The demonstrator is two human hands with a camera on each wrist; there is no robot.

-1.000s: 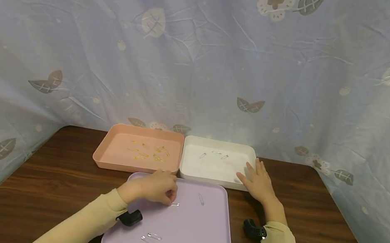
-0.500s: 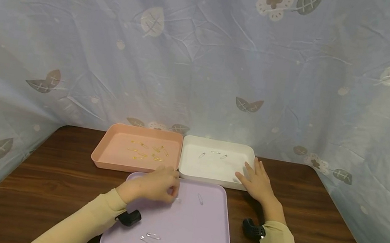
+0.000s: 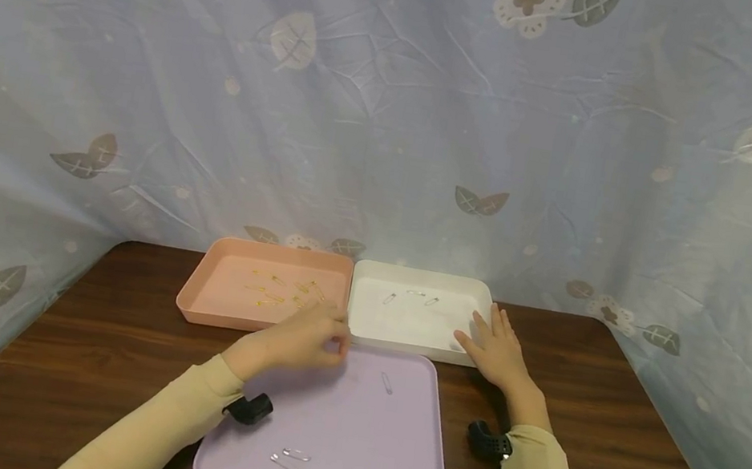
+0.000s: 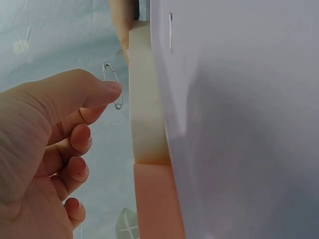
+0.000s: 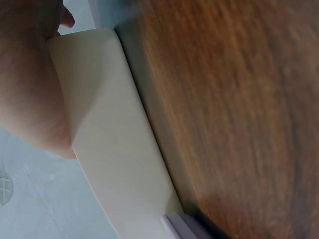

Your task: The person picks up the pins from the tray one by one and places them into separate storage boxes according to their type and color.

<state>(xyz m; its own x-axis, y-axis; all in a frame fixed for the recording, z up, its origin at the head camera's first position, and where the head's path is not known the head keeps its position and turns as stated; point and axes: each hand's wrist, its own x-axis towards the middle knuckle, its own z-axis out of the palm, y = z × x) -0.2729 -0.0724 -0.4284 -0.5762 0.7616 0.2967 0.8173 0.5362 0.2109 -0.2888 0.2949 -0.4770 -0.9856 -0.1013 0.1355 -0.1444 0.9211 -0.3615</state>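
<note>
My left hand (image 3: 305,340) is raised over the back of the lilac tray (image 3: 374,445), pinching a silver safety pin (image 4: 118,103) between thumb and forefinger. In the head view that pin cannot be made out. On the lilac tray lie a silver safety pin (image 3: 386,383) towards the back and two more silver safety pins (image 3: 296,455) near the front left. My right hand (image 3: 499,357) rests with spread fingers on the right rim of the white tray (image 3: 368,335). Three silver safety pins (image 3: 416,293) are inside that white tray.
A pink tray (image 3: 198,301) with several gold safety pins (image 3: 277,281) stands against the white tray's left side. Both are behind the lilac tray on a dark wooden table (image 3: 74,351). A patterned cloth (image 3: 395,108) hangs behind.
My left hand has picked up a silver safety pin from the lilac tray and moved up and away, towards the back trays. The right hand has stayed put.
</note>
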